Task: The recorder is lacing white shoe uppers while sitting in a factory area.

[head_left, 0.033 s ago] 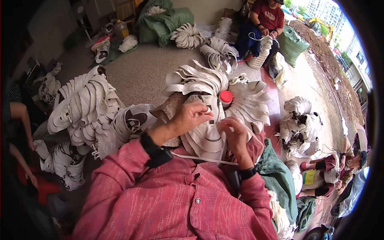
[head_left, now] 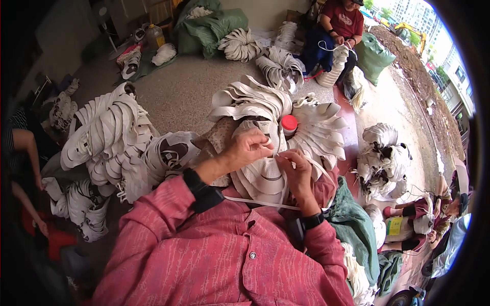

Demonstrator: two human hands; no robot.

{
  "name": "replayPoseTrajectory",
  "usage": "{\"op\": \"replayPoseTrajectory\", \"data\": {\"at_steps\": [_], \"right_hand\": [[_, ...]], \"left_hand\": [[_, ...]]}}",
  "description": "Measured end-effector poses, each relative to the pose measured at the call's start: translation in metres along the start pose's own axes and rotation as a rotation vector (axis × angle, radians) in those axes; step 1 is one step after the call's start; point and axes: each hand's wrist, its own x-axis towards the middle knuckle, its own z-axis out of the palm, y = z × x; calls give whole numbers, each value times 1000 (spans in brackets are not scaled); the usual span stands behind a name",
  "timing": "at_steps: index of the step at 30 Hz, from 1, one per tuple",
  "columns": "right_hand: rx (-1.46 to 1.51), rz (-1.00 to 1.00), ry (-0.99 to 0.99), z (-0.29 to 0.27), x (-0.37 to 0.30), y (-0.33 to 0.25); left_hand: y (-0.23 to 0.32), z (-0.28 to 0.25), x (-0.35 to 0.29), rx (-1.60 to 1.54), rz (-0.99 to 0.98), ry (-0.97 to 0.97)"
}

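A white shoe upper (head_left: pixel 271 171) lies in my lap, its toe toward me, at the front of fanned-out white uppers. Over its upper part my left hand (head_left: pixel 250 148) is closed in a pinch; what sits between the fingertips is too small to make out, and a white bit shows at the index finger. Just to its right my right hand (head_left: pixel 297 171) pinches thumb against fingers, with a white shoelace (head_left: pixel 263 204) trailing round it and across my lap below. The fingertips of both hands are close together but apart.
Behind the upper stands a red-capped jar (head_left: pixel 289 124) between stacked uppers (head_left: pixel 319 130). More uppers (head_left: pixel 107 137) are piled at left, others (head_left: pixel 383 160) at right. A co-worker (head_left: pixel 341 25) sits at the far right by a green sack (head_left: pixel 375 55). Another person's arms show at left.
My right hand has moved slightly left and up, bringing its fingertips closer to the left hand's. The left hand has barely shifted and stays pinched.
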Motion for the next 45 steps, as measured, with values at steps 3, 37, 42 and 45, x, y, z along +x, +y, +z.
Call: {"op": "replayPoseTrajectory", "data": {"at_steps": [3, 37, 42, 45], "right_hand": [[-46, 49, 62, 9, -3, -1], [-311, 67, -157, -1, 24, -14], [-214, -6, -308, -2, 27, -34], [-204, 86, -342, -3, 25, -37]], "left_hand": [[-18, 2, -5, 135, 188, 0], [-2, 7, -8, 262, 87, 40], [3, 11, -9, 487, 168, 89], [-2, 9, -15, 421, 174, 122]]}}
